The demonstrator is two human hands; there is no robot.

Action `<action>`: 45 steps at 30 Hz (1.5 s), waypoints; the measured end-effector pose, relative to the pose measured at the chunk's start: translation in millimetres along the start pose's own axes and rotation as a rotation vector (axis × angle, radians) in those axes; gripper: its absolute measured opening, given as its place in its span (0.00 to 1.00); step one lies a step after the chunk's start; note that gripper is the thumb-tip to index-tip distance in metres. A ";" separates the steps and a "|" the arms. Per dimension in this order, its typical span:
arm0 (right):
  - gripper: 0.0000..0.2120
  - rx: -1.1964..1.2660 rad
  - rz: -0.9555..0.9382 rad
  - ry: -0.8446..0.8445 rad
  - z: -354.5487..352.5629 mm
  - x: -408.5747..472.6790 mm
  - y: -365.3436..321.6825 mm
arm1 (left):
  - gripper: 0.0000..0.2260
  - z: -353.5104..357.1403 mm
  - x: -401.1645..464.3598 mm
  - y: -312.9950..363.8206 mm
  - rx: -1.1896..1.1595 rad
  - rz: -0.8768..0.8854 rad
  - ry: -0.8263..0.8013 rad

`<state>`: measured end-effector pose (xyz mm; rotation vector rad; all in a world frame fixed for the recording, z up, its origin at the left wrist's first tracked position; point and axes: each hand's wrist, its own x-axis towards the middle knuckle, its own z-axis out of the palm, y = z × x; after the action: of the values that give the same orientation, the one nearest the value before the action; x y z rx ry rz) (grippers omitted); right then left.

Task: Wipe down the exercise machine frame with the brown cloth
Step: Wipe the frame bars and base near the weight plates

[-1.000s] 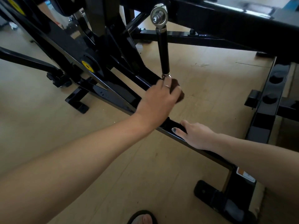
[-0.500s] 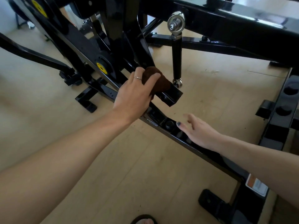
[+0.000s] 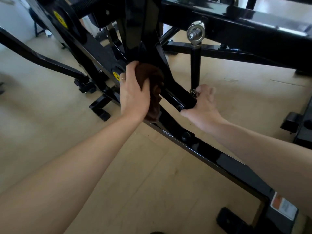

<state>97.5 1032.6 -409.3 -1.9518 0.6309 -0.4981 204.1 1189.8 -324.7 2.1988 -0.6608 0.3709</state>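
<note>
Head view shows our left hand gripping the cloth against the frame strut to wipe it, while our right hand, fingers curled around the strut's end, apparently steadies it.

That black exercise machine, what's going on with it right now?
A person is wiping its frame. Their left hand grips a bunched brown cloth and presses it against a slanted black bar low on the machine. Their right hand grips the free end of that same bar, beside the lower end of a black rod topped by a silver eye joint. The long base rail runs along the wooden floor below.
</note>
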 end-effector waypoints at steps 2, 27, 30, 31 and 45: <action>0.31 -0.074 -0.023 0.004 4.7 0.1 2.0 | 0.18 4.0 0.1 4.2 -0.061 -0.081 0.013; 0.31 -0.172 -0.242 0.090 10.3 -9.0 25.4 | 0.07 1.0 11.2 42.9 -0.280 -0.334 0.112; 0.32 -0.161 -0.234 0.092 13.6 -9.4 25.6 | 0.06 7.4 1.2 33.5 -0.286 -0.413 0.007; 0.32 -0.168 -0.236 0.090 13.0 -8.7 26.3 | 0.06 5.8 0.0 32.2 -0.274 -0.419 -0.050; 0.29 -0.238 -0.251 -0.003 -4.1 -5.5 17.2 | 0.08 9.2 3.0 58.4 -0.405 -0.612 0.037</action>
<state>87.1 1026.7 -423.4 -2.2725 0.4614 -0.5958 173.9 1149.7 -293.4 1.8772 -0.0136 -0.0421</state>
